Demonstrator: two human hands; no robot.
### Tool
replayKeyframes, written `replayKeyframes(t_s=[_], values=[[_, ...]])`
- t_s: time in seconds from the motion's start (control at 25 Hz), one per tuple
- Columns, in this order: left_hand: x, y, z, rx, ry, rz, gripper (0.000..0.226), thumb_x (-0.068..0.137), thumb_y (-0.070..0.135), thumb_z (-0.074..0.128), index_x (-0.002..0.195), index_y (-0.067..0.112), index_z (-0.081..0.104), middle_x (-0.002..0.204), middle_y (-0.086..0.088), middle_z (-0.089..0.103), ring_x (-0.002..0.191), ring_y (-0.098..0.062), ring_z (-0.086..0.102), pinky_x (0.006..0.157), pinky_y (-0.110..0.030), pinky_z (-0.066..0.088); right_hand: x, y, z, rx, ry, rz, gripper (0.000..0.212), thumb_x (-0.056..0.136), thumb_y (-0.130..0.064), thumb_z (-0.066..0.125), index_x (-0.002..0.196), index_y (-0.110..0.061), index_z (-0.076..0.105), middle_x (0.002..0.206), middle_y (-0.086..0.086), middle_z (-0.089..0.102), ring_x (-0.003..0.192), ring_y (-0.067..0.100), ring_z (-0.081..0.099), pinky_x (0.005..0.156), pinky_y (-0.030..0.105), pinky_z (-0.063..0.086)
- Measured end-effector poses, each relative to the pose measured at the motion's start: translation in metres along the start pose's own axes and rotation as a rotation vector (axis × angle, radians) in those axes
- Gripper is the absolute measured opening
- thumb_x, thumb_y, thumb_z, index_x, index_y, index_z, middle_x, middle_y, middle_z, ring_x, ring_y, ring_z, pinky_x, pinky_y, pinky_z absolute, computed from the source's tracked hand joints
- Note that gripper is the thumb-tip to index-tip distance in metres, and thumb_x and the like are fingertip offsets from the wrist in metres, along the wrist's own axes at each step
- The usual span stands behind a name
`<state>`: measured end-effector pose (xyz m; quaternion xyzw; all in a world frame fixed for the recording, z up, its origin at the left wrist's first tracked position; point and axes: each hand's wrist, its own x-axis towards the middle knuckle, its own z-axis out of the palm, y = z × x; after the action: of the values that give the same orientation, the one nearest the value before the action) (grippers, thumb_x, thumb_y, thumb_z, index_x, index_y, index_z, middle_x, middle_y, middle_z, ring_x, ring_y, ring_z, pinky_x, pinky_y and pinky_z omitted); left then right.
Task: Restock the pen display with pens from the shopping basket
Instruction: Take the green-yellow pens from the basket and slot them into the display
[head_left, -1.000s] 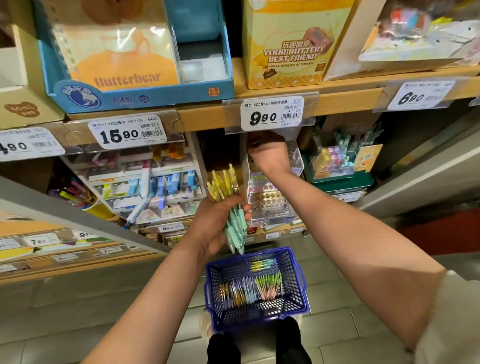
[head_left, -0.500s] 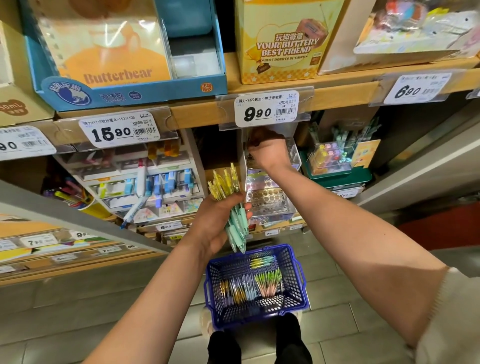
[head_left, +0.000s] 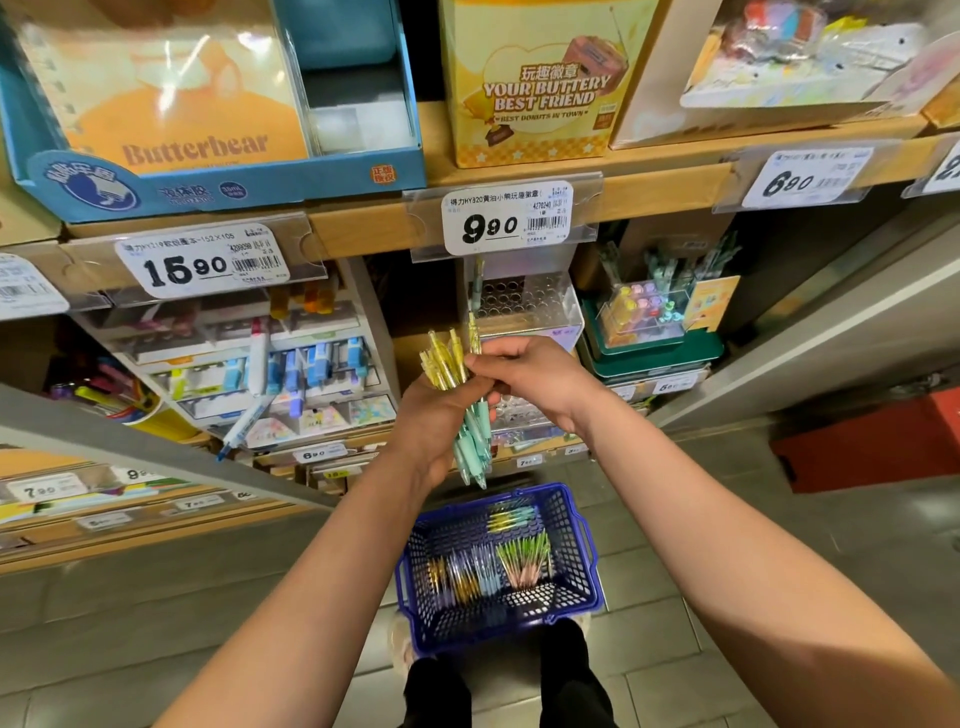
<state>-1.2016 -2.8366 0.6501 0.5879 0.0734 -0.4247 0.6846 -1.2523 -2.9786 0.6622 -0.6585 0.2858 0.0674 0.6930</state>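
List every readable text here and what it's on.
"Butterbear": blue box
"YOUR BUTTERY BEST FRIEND": yellow box
"BEST DONUTS IN TOWN": yellow box
"15 90": left shelf tag
"9 90": middle shelf tag
"6 90": right shelf tag
"7 90": lower-left tag
Barcodes, fine print, other tags: too blurred.

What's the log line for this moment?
left hand: grips pen bundle | right hand: pinches pen bundle top | pen display: one pen slotted | basket: stocked

Blue shopping basket (head_left: 467, 634) on tiled floor (head_left: 104, 623); clear pen display (head_left: 524, 306) on wooden shelf (head_left: 410, 364)
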Motion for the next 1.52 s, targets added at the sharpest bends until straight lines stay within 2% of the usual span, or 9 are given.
replayKeyframes(t_s=[0.2, 0.4, 0.52, 0.64, 0.76, 0.88, 0.96, 1.36, 1.52], values=[[0.011, -0.001, -0.002, -0.054, -0.057, 0.04, 0.01, 0.093, 0.016, 0.074, 0.099, 0.009, 0.079, 0.094, -0.016, 0.078, 0.076, -0.022, 0.074, 0.066, -0.033, 0.061, 0.004, 0.0, -0.001, 0.146, 0.123, -0.094, 0.021, 0.095, -0.016, 0.069, 0.113, -0.005, 0.07, 0.074, 0.007, 0.064, 0.057, 0.015, 0.057, 0.061, 0.03, 0.055], [0.031, -0.007, -0.012, -0.013, -0.066, 0.187, 0.012, 0.094, 0.013, 0.071, 0.105, 0.01, 0.075, 0.095, -0.011, 0.078, 0.082, -0.022, 0.075, 0.068, -0.031, 0.059, 0.018, 0.014, -0.011, 0.073, 0.113, -0.171, 0.021, 0.089, -0.013, 0.076, 0.109, -0.01, 0.072, 0.082, 0.003, 0.075, 0.071, 0.017, 0.066, 0.087, 0.038, 0.059], [0.039, -0.015, -0.012, -0.05, -0.041, 0.228, 0.017, 0.095, 0.013, 0.071, 0.111, 0.006, 0.072, 0.097, -0.01, 0.077, 0.086, -0.022, 0.073, 0.076, -0.035, 0.06, 0.023, 0.019, -0.014, 0.023, 0.133, -0.259, 0.014, 0.09, -0.018, 0.076, 0.103, -0.021, 0.075, 0.087, 0.003, 0.077, 0.076, 0.019, 0.071, 0.086, 0.039, 0.06], [0.048, -0.018, -0.009, -0.161, -0.027, 0.203, 0.003, 0.097, 0.01, 0.068, 0.1, 0.008, 0.067, 0.083, -0.007, 0.07, 0.074, -0.019, 0.068, 0.069, -0.03, 0.059, 0.033, 0.009, -0.036, 0.102, 0.324, -0.373, 0.008, 0.086, -0.023, 0.076, 0.093, -0.021, 0.076, 0.082, 0.009, 0.076, 0.075, 0.016, 0.071, 0.082, 0.037, 0.06], [0.054, -0.015, -0.006, -0.176, -0.068, 0.189, 0.015, 0.099, 0.013, 0.066, 0.109, 0.005, 0.059, 0.077, -0.007, 0.052, 0.065, -0.016, 0.053, 0.061, -0.027, 0.052, 0.056, -0.015, -0.059, 0.059, 0.55, -0.522, 0.009, 0.083, -0.01, 0.072, 0.088, -0.017, 0.075, 0.076, -0.002, 0.076, 0.072, 0.011, 0.07, 0.074, 0.03, 0.059], [0.062, -0.014, -0.005, -0.191, -0.115, 0.148, 0.032, 0.098, 0.02, 0.068, 0.124, 0.003, 0.06, 0.076, -0.005, 0.051, 0.064, -0.015, 0.052, 0.061, -0.027, 0.052, 0.079, -0.027, -0.06, 0.016, 0.592, -0.667, 0.011, 0.087, -0.003, 0.073, 0.094, -0.012, 0.071, 0.081, 0.004, 0.073, 0.074, 0.014, 0.069, 0.075, 0.033, 0.059], [0.065, -0.015, -0.006, -0.238, -0.147, 0.111, 0.023, 0.098, 0.02, 0.066, 0.113, 0.005, 0.059, 0.077, -0.005, 0.053, 0.065, -0.016, 0.053, 0.062, -0.028, 0.052, 0.088, -0.024, -0.055, -0.116, 0.607, -0.72, 0.012, 0.088, -0.008, 0.074, 0.093, -0.018, 0.07, 0.086, 0.003, 0.075, 0.079, 0.015, 0.072, 0.079, 0.038, 0.06], [0.074, -0.037, -0.02, -0.196, -0.125, 0.136, 0.022, 0.094, 0.025, 0.072, 0.1, 0.004, 0.067, 0.079, -0.011, 0.064, 0.07, -0.022, 0.063, 0.069, -0.032, 0.057, 0.114, 0.002, -0.044, -0.566, 0.564, -0.665, 0.015, 0.085, -0.028, 0.078, 0.098, -0.021, 0.075, 0.09, -0.009, 0.076, 0.083, 0.003, 0.071, 0.084, 0.026, 0.056], [0.069, -0.032, -0.02, -0.166, -0.137, 0.172, 0.031, 0.092, 0.025, 0.074, 0.113, 0.002, 0.068, 0.087, -0.011, 0.067, 0.076, -0.022, 0.065, 0.07, -0.03, 0.057, 0.102, -0.001, -0.042, -0.607, 0.618, -0.589, 0.016, 0.084, -0.034, 0.078, 0.094, -0.023, 0.074, 0.083, -0.011, 0.074, 0.076, 0.0, 0.067, 0.078, 0.017, 0.053]])
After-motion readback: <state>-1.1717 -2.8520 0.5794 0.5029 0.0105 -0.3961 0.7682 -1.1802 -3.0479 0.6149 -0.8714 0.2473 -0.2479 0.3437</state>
